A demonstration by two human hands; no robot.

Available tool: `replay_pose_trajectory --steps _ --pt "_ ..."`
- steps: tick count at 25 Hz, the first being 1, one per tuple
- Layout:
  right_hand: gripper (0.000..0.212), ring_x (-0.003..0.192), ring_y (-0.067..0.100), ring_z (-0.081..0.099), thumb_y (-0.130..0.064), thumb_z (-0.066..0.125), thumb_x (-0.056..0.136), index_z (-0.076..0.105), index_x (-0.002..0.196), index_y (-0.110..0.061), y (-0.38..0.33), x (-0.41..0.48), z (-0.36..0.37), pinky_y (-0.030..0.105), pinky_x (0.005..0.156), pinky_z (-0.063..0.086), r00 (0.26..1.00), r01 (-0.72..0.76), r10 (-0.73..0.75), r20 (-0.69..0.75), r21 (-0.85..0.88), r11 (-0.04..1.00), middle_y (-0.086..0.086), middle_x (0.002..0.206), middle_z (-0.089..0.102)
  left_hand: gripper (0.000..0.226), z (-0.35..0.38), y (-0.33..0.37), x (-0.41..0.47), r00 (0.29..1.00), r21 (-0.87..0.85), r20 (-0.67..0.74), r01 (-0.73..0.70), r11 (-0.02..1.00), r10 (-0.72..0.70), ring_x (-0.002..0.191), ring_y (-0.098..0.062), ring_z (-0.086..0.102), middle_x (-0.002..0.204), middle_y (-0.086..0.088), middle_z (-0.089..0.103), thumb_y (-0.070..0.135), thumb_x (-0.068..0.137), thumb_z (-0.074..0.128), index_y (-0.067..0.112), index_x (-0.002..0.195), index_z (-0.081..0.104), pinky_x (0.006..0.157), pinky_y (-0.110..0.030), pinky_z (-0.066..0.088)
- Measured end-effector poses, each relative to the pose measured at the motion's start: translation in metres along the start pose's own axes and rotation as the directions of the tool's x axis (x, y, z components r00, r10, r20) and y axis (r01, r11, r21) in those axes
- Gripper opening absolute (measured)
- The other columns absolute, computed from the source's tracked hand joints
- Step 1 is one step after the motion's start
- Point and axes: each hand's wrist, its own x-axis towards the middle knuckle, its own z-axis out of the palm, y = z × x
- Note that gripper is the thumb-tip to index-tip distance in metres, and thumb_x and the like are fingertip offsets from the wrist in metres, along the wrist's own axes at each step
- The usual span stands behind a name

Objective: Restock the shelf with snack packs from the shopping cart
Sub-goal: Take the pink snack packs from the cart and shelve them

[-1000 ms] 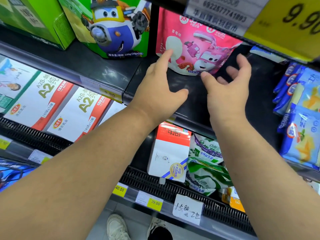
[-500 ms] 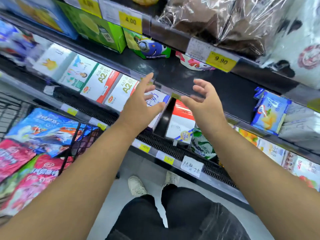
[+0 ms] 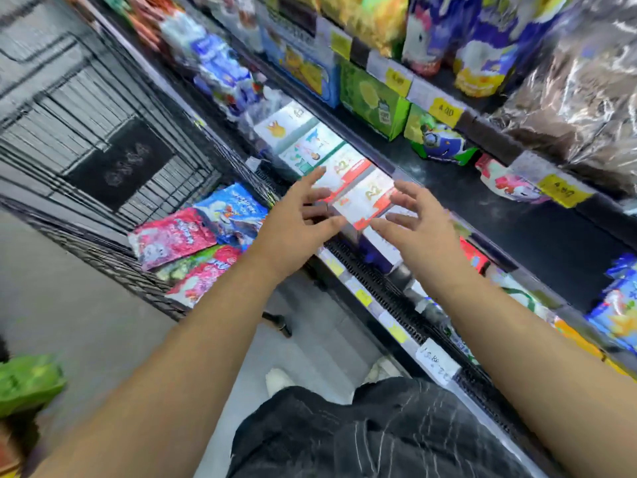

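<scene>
Both of my hands hover empty in front of the shelves, fingers spread. My left hand point(image 3: 296, 219) is nearest the black wire shopping cart point(image 3: 103, 160) on the left. Pink point(image 3: 172, 236), blue point(image 3: 234, 212) and green snack packs lie in that cart. My right hand point(image 3: 420, 229) floats beside it over the white and red boxes point(image 3: 365, 198). On the dark shelf point(image 3: 517, 222) stand a pink snack pack point(image 3: 506, 181) and a green one with a blue robot point(image 3: 437, 143).
Green and blue boxes point(image 3: 372, 98) fill the shelf's left part, and blue packets point(image 3: 617, 305) its right end. Yellow price tags point(image 3: 562, 189) line the shelf edges. Bags crowd the top shelf. My dark trousers and white shoes point(image 3: 279, 377) show on the grey floor.
Both hands have drawn back from the pink pack on the shelf and swung left toward the cart. My view has turned left, so the cart's packs show more fully.
</scene>
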Motion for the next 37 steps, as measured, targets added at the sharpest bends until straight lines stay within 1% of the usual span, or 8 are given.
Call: replay_pose_trajectory --steps 7,12,15,19,27,30,32,37 --pt "0.059 0.111 0.015 0.060 -0.016 0.074 0.084 0.047 0.134 -0.031 -0.030 -0.032 0.099 0.025 0.091 0.049 0.996 0.044 -0.042 0.078 -0.027 0.999 -0.003 0.131 0.054 0.070 -0.097 -0.026 -0.048 0.998 -0.023 -0.065 0.004 1.000 -0.005 0.116 -0.009 0.058 0.131 0.007 0.058 0.020 0.085 0.075 0.035 0.144 0.040 0.104 -0.037 0.048" --pt "0.061 0.103 0.012 0.061 -0.015 0.075 0.084 0.047 0.137 -0.027 -0.031 -0.048 0.180 0.015 0.082 0.049 0.997 0.032 -0.031 0.073 -0.011 0.999 0.001 0.131 0.053 0.066 -0.165 -0.055 -0.061 0.999 -0.014 -0.037 -0.019 1.000 0.018 0.112 -0.007 0.059 0.129 0.007 0.056 0.020 0.086 0.075 0.039 0.140 0.041 0.094 -0.020 0.049" --pt "0.060 0.101 0.012 0.062 -0.012 0.075 0.084 0.047 0.136 -0.026 -0.030 -0.048 0.220 0.018 0.083 0.051 0.996 0.025 -0.024 0.085 -0.014 1.000 0.001 0.130 0.054 0.066 -0.203 -0.073 -0.066 0.998 0.003 -0.054 -0.019 1.000 0.019 0.109 0.002 0.058 0.130 0.007 0.056 0.018 0.087 0.074 0.037 0.141 0.041 0.087 -0.014 0.047" --pt "0.061 0.110 0.021 0.061 -0.008 0.074 0.084 0.047 0.136 -0.025 -0.024 -0.039 0.258 0.026 0.088 0.051 0.993 -0.006 0.009 0.117 -0.023 1.000 0.003 0.130 0.052 0.068 -0.234 -0.097 -0.066 0.996 -0.006 -0.080 0.031 1.000 -0.031 0.111 -0.004 0.059 0.129 0.004 0.057 0.014 0.085 0.075 0.037 0.139 0.041 0.084 -0.012 0.049" --pt "0.061 0.104 0.012 0.060 -0.014 0.076 0.083 0.046 0.135 -0.029 -0.020 0.014 0.292 0.030 0.087 0.052 0.974 -0.030 0.056 0.222 -0.118 0.993 0.000 0.132 0.053 0.069 -0.276 -0.111 -0.027 0.982 0.050 -0.149 0.125 0.991 -0.116 0.108 -0.005 0.058 0.129 0.003 0.057 0.014 0.085 0.075 0.028 0.144 0.042 0.085 -0.011 0.049" --pt "0.057 0.093 0.004 0.058 -0.012 0.075 0.084 0.047 0.129 -0.032 -0.028 0.034 0.303 0.012 0.072 0.047 0.957 -0.019 0.064 0.285 -0.158 0.987 -0.001 0.129 0.052 0.072 -0.291 -0.111 -0.011 0.977 0.073 -0.161 0.156 0.985 -0.142 0.109 -0.005 0.057 0.129 0.005 0.057 0.014 0.085 0.075 0.028 0.146 0.039 0.078 -0.006 0.048" --pt "0.056 0.095 0.010 0.059 -0.011 0.075 0.084 0.047 0.126 -0.033 -0.030 0.044 0.312 0.005 0.065 0.045 0.951 -0.029 0.075 0.301 -0.156 0.987 0.000 0.127 0.052 0.073 -0.301 -0.115 -0.001 0.975 0.090 -0.156 0.174 0.981 -0.159 0.114 -0.008 0.056 0.129 0.008 0.056 0.017 0.085 0.076 0.031 0.146 0.039 0.085 -0.013 0.048" --pt "0.061 0.112 0.020 0.060 -0.016 0.078 0.082 0.047 0.130 -0.035 -0.026 0.058 0.337 0.033 0.090 0.052 0.954 -0.074 0.119 0.275 -0.167 0.983 -0.001 0.130 0.053 0.073 -0.327 -0.132 0.031 0.977 0.102 -0.098 0.198 0.975 -0.188 0.119 -0.008 0.056 0.132 0.008 0.056 0.022 0.084 0.077 0.035 0.145 0.039 0.093 -0.027 0.050"
